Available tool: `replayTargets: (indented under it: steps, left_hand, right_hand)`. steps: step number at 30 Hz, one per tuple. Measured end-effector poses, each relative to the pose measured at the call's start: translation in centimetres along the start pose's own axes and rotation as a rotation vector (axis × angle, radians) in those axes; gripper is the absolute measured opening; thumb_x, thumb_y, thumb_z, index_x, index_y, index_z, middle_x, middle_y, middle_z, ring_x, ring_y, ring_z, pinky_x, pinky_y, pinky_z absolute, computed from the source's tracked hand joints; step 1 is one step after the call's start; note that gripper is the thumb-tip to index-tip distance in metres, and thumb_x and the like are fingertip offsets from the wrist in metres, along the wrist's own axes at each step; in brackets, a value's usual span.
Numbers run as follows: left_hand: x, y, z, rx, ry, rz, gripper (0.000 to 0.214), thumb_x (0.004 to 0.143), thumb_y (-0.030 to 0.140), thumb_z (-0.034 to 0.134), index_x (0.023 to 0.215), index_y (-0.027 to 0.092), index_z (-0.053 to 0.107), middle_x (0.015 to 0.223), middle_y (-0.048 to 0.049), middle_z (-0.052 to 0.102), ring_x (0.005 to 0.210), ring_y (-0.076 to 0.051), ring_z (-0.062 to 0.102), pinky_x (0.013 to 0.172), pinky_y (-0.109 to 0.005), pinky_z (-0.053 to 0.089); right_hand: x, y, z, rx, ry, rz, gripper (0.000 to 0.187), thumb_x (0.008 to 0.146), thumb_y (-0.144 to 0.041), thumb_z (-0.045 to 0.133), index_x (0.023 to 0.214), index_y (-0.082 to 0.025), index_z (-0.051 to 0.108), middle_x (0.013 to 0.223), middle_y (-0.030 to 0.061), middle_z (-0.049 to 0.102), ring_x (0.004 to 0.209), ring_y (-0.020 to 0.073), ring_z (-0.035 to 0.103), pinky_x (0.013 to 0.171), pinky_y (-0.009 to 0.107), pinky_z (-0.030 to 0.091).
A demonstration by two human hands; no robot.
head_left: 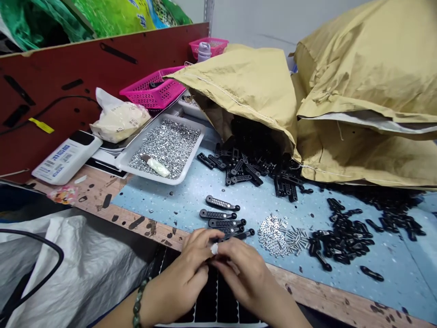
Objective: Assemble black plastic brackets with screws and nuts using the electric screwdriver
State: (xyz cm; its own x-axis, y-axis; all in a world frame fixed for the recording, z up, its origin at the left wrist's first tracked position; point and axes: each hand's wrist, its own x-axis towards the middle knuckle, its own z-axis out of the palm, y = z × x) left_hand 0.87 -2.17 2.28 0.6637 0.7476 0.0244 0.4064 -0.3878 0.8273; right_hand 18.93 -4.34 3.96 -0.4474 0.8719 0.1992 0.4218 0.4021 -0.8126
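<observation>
Bare forearms come in from the bottom edge, with a beaded bracelet [137, 304] on the left wrist. The left hand [186, 264] and right hand [244, 269] meet at the front of the table [191, 193], fingers bent and tips nearly together, the gap between them narrow. What they pinch, if anything, is hidden, so I cannot tell. A small white patch [214, 248] shows where the fingers meet. Just beyond the fingertips lies a row of black arm-shaped pieces [222, 202], side by side, the nearest partly covered by the hands. Below the hands are black strips [206, 298] with white edges. Right of the row, silver nuts [272, 237] adjoin a heap of metal pins [297, 240], and beyond those sits a pile of small black parts [351, 239]. Farther back, more black pieces [241, 168] spread from the mouth of a brown paper sack [252, 75]. To its left stands a white tray [170, 181] of small metal parts [167, 143], with a pink basket [153, 94] behind.
</observation>
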Motion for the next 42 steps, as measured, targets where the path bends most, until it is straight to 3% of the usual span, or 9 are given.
replayTargets:
  steps: [4,7,12,17,25,29,32,35,42]
  left_hand:
    - [-0.9,-0.6,0.2,-0.024,0.105,-0.094,0.055,0.093,0.012,0.029,0.143,0.033,0.026,0.151,-0.0012,0.024,0.135,-0.023,0.029,0.107,-0.043,0.037]
    - [-1.5,-1.3,0.1,0.132,0.257,-0.104,0.054,0.092,0.012,0.032,0.144,0.028,0.027,0.147,-0.0040,0.033,0.134,-0.025,0.029,0.107,-0.047,0.031]
    - [-1.5,-2.3,0.3,0.467,0.131,0.017,0.060,0.078,0.009,0.047,0.136,0.025,0.043,0.134,-0.0035,0.052,0.121,-0.029,0.040,0.099,-0.050,0.025]
    - [-1.3,-2.2,0.7,0.517,0.185,0.034,0.056,0.076,0.009,0.046,0.130,0.020,0.049,0.129,-0.0053,0.057,0.117,-0.029,0.044,0.098,-0.050,0.021]
    - [-0.8,-1.6,0.0,0.487,0.088,0.013,0.059,0.077,0.012,0.049,0.135,0.022,0.043,0.129,-0.0059,0.055,0.117,-0.029,0.043,0.100,-0.052,0.020]
    - [-0.1,-1.0,-0.6,0.337,0.063,-0.041,0.061,0.067,0.005,0.047,0.126,0.018,0.048,0.127,-0.0087,0.051,0.119,-0.029,0.039,0.101,-0.051,0.027]
    - [0.3,-0.8,-0.9,0.239,0.045,-0.038,0.058,0.065,0.002,0.043,0.121,0.018,0.048,0.128,-0.0097,0.047,0.122,-0.028,0.036,0.102,-0.050,0.032]
    - [0.3,-0.8,-0.9,0.163,0.057,-0.024,0.060,0.069,0.001,0.040,0.125,0.021,0.041,0.131,-0.0090,0.044,0.123,-0.026,0.037,0.104,-0.049,0.035]
    - [0.1,-1.2,-0.6,0.241,0.175,-0.063,0.060,0.078,0.003,0.038,0.135,0.021,0.036,0.140,-0.0082,0.039,0.129,-0.027,0.033,0.103,-0.047,0.034]
  right_hand:
    - [0.4,0.6,0.4,0.172,0.130,0.190,0.007,0.090,-0.018,0.051,0.094,-0.021,0.056,0.082,0.0012,0.057,0.074,0.0143,0.054,0.065,0.027,0.045]
    - [0.6,2.4,0.6,0.284,0.332,0.402,0.009,0.088,-0.027,0.056,0.085,-0.021,0.062,0.077,0.0010,0.056,0.067,0.0144,0.056,0.058,0.026,0.047]
    - [1.1,4.7,1.7,0.374,0.409,0.613,0.018,0.080,-0.035,0.063,0.080,-0.018,0.067,0.077,0.0028,0.058,0.060,0.0155,0.059,0.051,0.027,0.050]
    - [1.5,4.9,2.2,0.195,0.394,0.574,0.017,0.082,-0.032,0.058,0.081,-0.018,0.067,0.078,0.0051,0.062,0.063,0.0171,0.060,0.051,0.026,0.050]
    - [2.2,4.7,1.9,-0.319,0.259,0.480,0.002,0.081,-0.020,0.053,0.083,-0.018,0.054,0.071,0.0028,0.059,0.059,0.0172,0.058,0.053,0.028,0.047]
    - [2.4,3.7,1.1,-0.540,0.298,0.347,0.022,0.084,-0.027,0.057,0.103,-0.017,0.050,0.091,0.0106,0.057,0.081,0.0260,0.060,0.059,0.035,0.051]
    - [2.3,1.9,0.5,-0.349,0.158,0.069,0.030,0.088,-0.019,0.052,0.117,-0.019,0.046,0.107,0.0124,0.055,0.101,0.0251,0.055,0.080,0.039,0.051]
    - [2.1,0.6,0.2,-0.150,-0.057,-0.068,0.029,0.089,-0.009,0.041,0.114,-0.022,0.049,0.095,0.0059,0.061,0.088,0.0189,0.058,0.077,0.033,0.051]
    - [1.6,2.9,-0.9,0.076,0.266,0.335,0.008,0.088,-0.023,0.054,0.091,-0.021,0.061,0.075,0.0011,0.059,0.065,0.0146,0.058,0.057,0.027,0.049]
